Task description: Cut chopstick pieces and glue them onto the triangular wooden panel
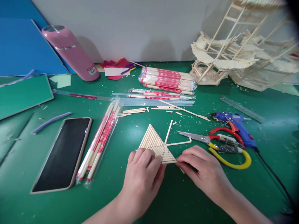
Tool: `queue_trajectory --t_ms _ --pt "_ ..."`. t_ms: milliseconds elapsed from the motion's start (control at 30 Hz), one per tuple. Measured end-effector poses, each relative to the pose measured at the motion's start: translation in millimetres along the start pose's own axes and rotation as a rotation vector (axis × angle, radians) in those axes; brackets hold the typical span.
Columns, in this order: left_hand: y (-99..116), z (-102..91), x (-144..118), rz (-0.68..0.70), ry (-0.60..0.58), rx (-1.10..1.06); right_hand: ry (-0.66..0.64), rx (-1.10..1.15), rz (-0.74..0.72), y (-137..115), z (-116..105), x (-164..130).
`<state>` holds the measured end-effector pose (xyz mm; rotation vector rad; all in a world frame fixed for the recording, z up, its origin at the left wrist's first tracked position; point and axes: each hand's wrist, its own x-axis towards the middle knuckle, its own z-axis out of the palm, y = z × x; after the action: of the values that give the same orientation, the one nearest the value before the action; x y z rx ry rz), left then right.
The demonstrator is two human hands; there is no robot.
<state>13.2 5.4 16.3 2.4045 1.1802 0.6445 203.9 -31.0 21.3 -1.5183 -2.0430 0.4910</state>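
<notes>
You are working over a green tabletop [46, 208], with a tiered, pale wooden stick structure [221, 63] standing at its far right. Your left hand [141, 177] is reaching in from the near side, its back facing up, its fingers curling together and its thumb tucking in from the right. Your right hand [203, 169] is slanting in from the near right, its wrist low, its thumb and forefinger meeting at the tips. A black, pale-edged phone [62, 155] is lying at the near left, and a pink cylindrical bottle [72, 51] is leaning at the far left. To the right of your right hand, a blue glue gun [243, 126] is lying just beyond metal scissors with red and yellow handles [196, 136]. Between your hands, a flat, many-sided panel of pale wooden sticks [149, 137] is resting; your left fingers are gripping its near edge. Your right fingertips are pinching a thin, pale wooden stick [182, 170] at the panel's near right corner.
</notes>
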Motion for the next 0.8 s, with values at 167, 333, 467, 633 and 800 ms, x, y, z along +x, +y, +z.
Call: queue_trajectory --t_ms 167,333,467,633,800 --pt "3.1 1.3 1.0 -0.005 -0.008 0.031 -0.014 -0.001 0.017 0.4 0.2 1.4" --pt "3.5 2.6 0.7 -0.006 -0.019 0.024 -0.019 0.024 0.032 -0.4 0.8 3.0" --pt "3.4 3.5 -0.1 -0.008 -0.019 0.026 -0.027 0.032 0.049 -0.8 1.4 2.6" --pt "3.7 2.2 -0.7 -0.005 -0.026 0.042 -0.049 0.056 0.060 1.0 -2.2 1.4" --pt "4.4 2.4 0.9 -0.009 -0.031 0.056 -0.076 0.026 0.075 0.2 -6.1 0.9"
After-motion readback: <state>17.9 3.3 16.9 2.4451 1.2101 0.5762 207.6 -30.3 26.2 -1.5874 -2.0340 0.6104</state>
